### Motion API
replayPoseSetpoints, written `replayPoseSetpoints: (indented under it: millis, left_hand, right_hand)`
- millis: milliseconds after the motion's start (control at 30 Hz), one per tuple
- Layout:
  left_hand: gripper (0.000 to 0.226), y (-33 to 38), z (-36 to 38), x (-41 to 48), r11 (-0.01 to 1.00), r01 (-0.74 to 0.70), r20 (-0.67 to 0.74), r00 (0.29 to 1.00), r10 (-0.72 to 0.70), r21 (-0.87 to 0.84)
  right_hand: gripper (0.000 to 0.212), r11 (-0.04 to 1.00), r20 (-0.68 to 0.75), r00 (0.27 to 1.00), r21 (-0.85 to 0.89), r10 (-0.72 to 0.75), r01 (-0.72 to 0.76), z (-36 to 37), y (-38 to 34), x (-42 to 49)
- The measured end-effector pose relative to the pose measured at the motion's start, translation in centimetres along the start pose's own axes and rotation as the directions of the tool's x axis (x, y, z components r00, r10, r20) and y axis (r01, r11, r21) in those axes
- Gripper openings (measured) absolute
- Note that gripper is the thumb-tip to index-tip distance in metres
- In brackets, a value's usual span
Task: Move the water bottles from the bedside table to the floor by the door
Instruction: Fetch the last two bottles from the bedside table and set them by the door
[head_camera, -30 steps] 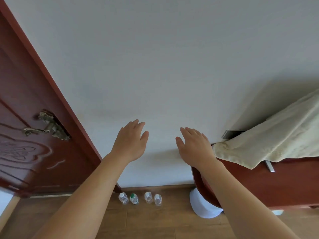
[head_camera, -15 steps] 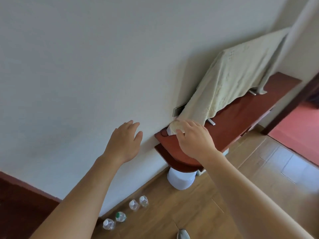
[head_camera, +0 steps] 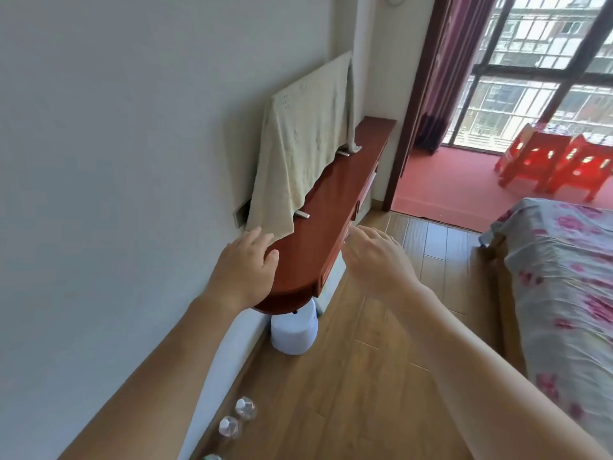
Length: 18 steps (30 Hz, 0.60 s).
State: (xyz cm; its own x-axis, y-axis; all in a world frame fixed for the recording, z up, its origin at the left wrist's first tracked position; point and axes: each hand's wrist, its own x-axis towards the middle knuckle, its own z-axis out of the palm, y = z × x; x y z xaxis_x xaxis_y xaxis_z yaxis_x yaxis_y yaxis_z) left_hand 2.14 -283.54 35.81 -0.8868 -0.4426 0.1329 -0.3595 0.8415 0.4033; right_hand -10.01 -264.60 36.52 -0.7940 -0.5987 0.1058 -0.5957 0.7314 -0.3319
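Three water bottles [head_camera: 245, 408] stand in a row right beside the wall [head_camera: 99, 161], likely so nobody kicks them. Left hand [head_camera: 243, 270] and right hand [head_camera: 378, 260] are spread wide, holding nothing, maybe ready to fetch more.

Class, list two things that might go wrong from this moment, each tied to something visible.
The clear plastic water bottles stand on the wooden floor near the person; a careless step might topple them. The left hand is close to the hanging corner of the beige cloth and might snag it.
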Motion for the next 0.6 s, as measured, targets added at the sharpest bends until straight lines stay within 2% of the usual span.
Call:
replayPoseSetpoints:
  millis: [67, 167, 200, 400, 500, 600]
  left_hand:
    - [0.044, 2.4, 0.8, 0.1, 0.999, -0.052, -0.001, 0.999, 0.052, -0.014]
    - [0.047, 6.1, 2.2, -0.1, 0.992, -0.118, 0.014, 0.993, 0.118, -0.034]
    - [0.047, 7.4, 2.7, -0.3, 0.990, -0.136, 0.029, 0.990, 0.138, -0.043]
    - [0.047, 16.5, 6.5, -2.4, 0.960, -0.274, 0.129, 0.951, 0.280, -0.063]
    - [0.053, 21.2, 8.8, -3.6, 0.935, -0.337, 0.202, 0.914, 0.353, -0.108]
    - [0.052, 26.0, 10.8, -5.3, 0.904, -0.402, 0.255, 0.868, 0.427, -0.147]
  right_hand:
    - [0.045, 0.999, -0.020, 0.999, 0.009, 0.039, -0.039, -1.2, 2.2, -1.8]
    - [0.020, 0.993, -0.043, 0.994, -0.050, 0.101, -0.103, -3.3, 5.5, -4.8]
    - [0.018, 0.991, -0.050, 0.992, -0.056, 0.115, -0.118, -4.0, 6.6, -5.8]
    - [0.034, 0.962, -0.090, 0.960, -0.045, 0.265, -0.270, -7.5, 13.8, -13.1]
    - [0.053, 0.940, -0.064, 0.946, -0.104, 0.318, -0.323, -9.0, 17.6, -17.4]
    - [0.047, 0.893, -0.140, 0.887, -0.039, 0.439, -0.448, -10.6, 20.8, -21.8]
